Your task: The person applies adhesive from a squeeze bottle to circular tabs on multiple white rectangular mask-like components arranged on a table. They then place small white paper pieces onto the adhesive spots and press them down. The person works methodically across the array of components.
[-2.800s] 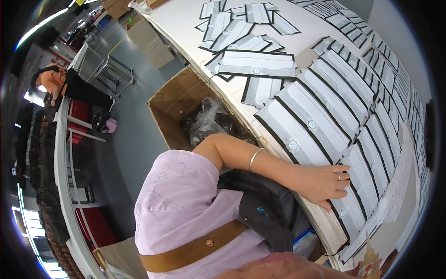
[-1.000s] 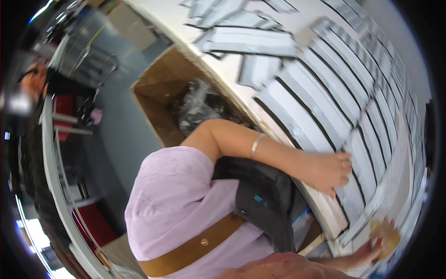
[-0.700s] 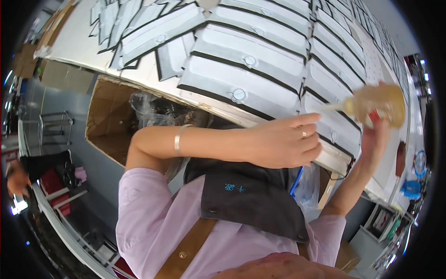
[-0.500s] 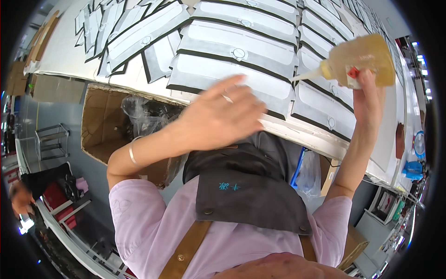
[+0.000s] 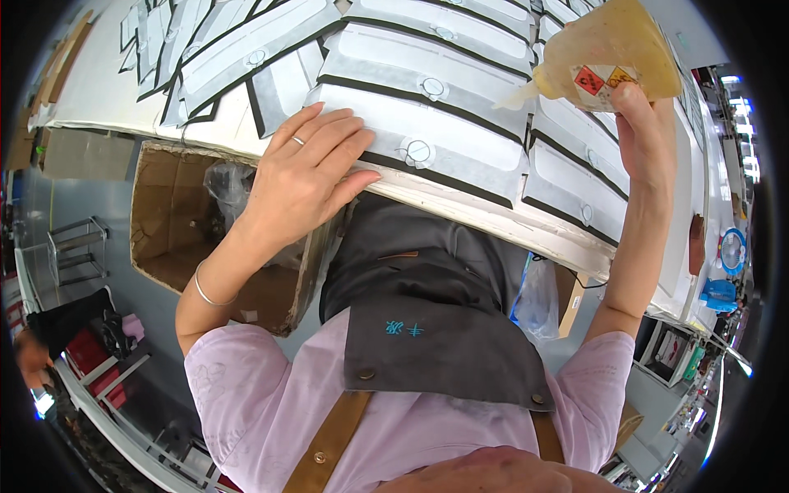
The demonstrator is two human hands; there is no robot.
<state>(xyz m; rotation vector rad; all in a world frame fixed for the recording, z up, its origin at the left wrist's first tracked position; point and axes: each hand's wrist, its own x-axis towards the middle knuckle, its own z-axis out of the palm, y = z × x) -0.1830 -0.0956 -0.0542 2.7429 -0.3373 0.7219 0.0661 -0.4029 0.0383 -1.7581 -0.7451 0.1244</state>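
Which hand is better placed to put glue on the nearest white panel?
Right. The right hand holds the glue bottle, nozzle aimed at the nearest white panel; the left hand lies flat, steadying it.

The left hand point(image 5: 304, 177) is laid flat, palm down, fingers spread and extended, at the table point(image 5: 460, 205) edge. The right hand point(image 5: 645, 135) is raised above the table, fingers curled in a grip.

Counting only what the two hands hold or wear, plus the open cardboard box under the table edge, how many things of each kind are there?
Squeeze bottle, held in the right hand: 1
Ring, on the left hand: 1
Bracelet, on the left wrist: 1
Cardboard box: 1
Total: 4
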